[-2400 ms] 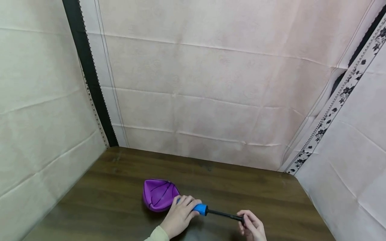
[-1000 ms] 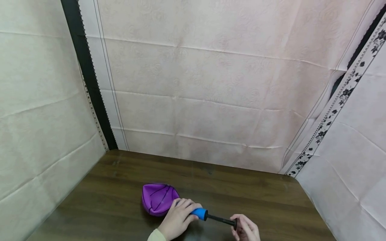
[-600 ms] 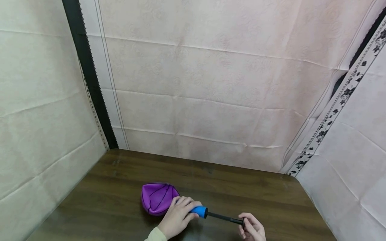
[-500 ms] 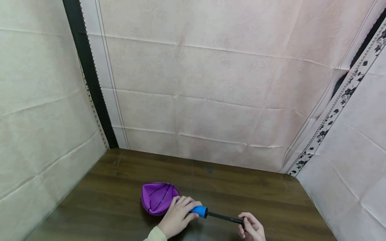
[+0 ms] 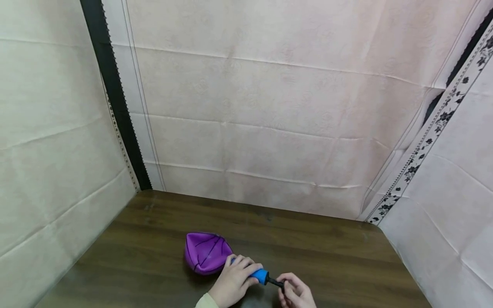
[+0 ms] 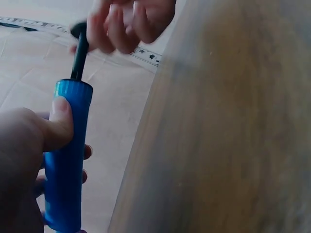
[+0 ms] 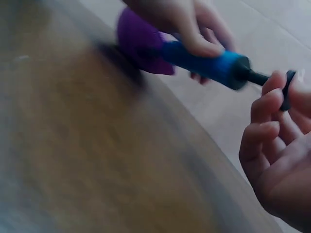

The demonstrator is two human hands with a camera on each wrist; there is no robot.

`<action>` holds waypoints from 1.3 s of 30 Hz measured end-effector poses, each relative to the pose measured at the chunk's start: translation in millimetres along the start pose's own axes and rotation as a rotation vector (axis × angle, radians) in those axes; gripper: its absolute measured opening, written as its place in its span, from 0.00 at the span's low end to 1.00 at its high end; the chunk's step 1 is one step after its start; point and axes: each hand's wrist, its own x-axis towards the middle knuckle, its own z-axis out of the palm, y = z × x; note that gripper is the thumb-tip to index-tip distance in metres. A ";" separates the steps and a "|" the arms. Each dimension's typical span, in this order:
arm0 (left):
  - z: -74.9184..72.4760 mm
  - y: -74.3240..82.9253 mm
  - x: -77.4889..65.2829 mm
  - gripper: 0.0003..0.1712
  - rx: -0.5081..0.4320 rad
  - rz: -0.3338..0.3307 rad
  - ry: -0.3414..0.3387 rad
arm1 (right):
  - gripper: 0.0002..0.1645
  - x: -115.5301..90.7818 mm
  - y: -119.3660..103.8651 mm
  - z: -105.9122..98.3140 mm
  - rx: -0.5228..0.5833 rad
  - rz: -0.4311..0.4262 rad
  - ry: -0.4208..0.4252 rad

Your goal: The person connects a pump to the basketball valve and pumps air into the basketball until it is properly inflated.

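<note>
A purple, partly collapsed ball (image 5: 208,253) with dark seam lines rests on the table, left of both hands. My left hand (image 5: 236,280) grips the blue barrel of a hand pump (image 6: 68,160), thumb along its side in the left wrist view. The pump's far end meets the ball in the right wrist view; the exact joint is blurred. My right hand (image 5: 295,291) pinches the black end knob of the plunger rod (image 7: 287,91) between thumb and fingers. Only a short length of the black rod shows outside the barrel.
The brown wooden table (image 5: 327,244) spreads under the hands. Pale creased cloth (image 5: 246,107) hangs behind it and along both sides, with a black strip (image 5: 115,94) at the back left corner.
The right hand has gone out and in along the rod; since half a second ago it has moved left, pushing the plunger into the barrel. Ball and left hand have shifted slightly right.
</note>
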 end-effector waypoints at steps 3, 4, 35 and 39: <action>1.1 4.7 -0.5 0.18 0.014 0.016 -0.022 | 0.11 2.3 3.6 4.1 -0.077 0.107 0.029; 1.1 5.9 -0.5 0.18 0.014 0.018 -0.028 | 0.11 2.6 4.5 4.8 -0.092 0.123 0.036; -9.0 -6.3 -0.7 0.17 -0.006 -0.012 0.107 | 0.30 -20.6 -17.3 -41.1 0.134 -0.443 -0.179; -9.9 -7.0 0.1 0.18 -0.017 -0.022 0.089 | 0.30 -22.1 -16.4 -48.5 0.242 -0.449 -0.232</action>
